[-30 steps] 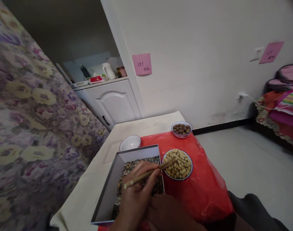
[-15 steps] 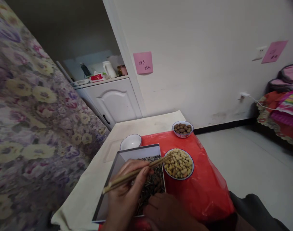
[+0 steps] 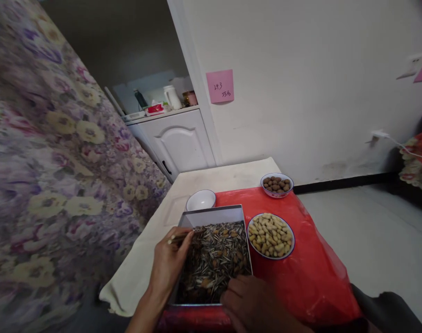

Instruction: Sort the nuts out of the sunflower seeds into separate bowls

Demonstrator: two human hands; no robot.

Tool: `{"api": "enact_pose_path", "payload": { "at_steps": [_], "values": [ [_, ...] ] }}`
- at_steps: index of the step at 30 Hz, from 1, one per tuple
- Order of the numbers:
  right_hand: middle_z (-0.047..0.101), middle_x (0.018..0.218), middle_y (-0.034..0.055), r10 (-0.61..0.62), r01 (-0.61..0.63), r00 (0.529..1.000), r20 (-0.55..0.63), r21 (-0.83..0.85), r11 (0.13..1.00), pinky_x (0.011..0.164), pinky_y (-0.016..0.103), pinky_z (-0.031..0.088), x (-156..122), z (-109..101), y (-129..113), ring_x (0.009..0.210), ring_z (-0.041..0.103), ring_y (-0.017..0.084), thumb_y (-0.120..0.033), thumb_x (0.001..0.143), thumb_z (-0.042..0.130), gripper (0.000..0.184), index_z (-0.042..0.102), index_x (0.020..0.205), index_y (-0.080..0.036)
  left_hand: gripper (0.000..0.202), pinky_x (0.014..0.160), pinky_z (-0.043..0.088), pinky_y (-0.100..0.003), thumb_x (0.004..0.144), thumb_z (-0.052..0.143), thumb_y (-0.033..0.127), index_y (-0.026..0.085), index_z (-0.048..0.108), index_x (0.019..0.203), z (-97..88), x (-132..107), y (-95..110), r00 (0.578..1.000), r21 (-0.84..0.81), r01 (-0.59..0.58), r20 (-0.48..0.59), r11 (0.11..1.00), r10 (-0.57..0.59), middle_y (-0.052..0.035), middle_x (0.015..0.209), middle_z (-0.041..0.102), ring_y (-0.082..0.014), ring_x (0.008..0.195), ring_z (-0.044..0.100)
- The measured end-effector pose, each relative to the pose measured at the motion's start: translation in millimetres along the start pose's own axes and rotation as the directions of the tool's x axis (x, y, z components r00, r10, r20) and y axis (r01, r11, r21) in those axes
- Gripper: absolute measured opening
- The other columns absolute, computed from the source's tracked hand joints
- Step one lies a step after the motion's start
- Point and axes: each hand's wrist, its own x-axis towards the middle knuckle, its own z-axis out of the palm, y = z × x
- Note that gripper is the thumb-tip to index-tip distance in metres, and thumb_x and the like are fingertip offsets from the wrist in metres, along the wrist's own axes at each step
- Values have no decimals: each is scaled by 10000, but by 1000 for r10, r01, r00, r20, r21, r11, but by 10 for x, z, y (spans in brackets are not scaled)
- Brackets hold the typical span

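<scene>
My left hand (image 3: 166, 261) is closed round a pair of wooden chopsticks (image 3: 178, 238) at the left side of a shallow box (image 3: 216, 213). The chopsticks' tips reach down into the box and are hard to make out. Striped sunflower seeds (image 3: 216, 259) fill the box, with several brown nut-like pieces and peanuts among them. My right hand (image 3: 254, 298) is curled over the box's near right corner, gripping its edge. A bowl of peanuts (image 3: 270, 236) in their shells stands right of the box.
Behind the box is a white bowl (image 3: 201, 200) with nothing seen in it. A bowl of round brown nuts (image 3: 276, 185) stands at the back right. Red plastic sheeting (image 3: 315, 277) covers part of the table. A flowered curtain (image 3: 68, 194) hangs at the left.
My left hand has moved the chopsticks from over the peanut bowl's rim back left and down into the box. The view has turned slightly left. My right hand stays at the box's corner.
</scene>
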Motion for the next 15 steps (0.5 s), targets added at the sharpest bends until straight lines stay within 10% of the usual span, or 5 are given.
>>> {"api": "enact_pose_path", "payload": {
  "at_steps": [8,15],
  "values": [
    [603,717,-21,-23,19,997,-76,-51,999,509,288,315,-5,97,5,604,547,141,-205,875,613,173,496,748,-203,247,700,501,-264,920,523,353,179,690,865,294,76,256,972,-152,-14,229,988,49,-45,823,694,-181,781,650],
    [600,678,-28,-17,9,989,-146,-55,998,481,291,302,-31,162,6,562,533,139,-232,912,580,170,505,760,-215,257,679,505,-250,928,528,376,180,680,861,-38,-85,273,942,-208,100,335,973,-25,-30,799,683,-175,767,654]
  ]
}}
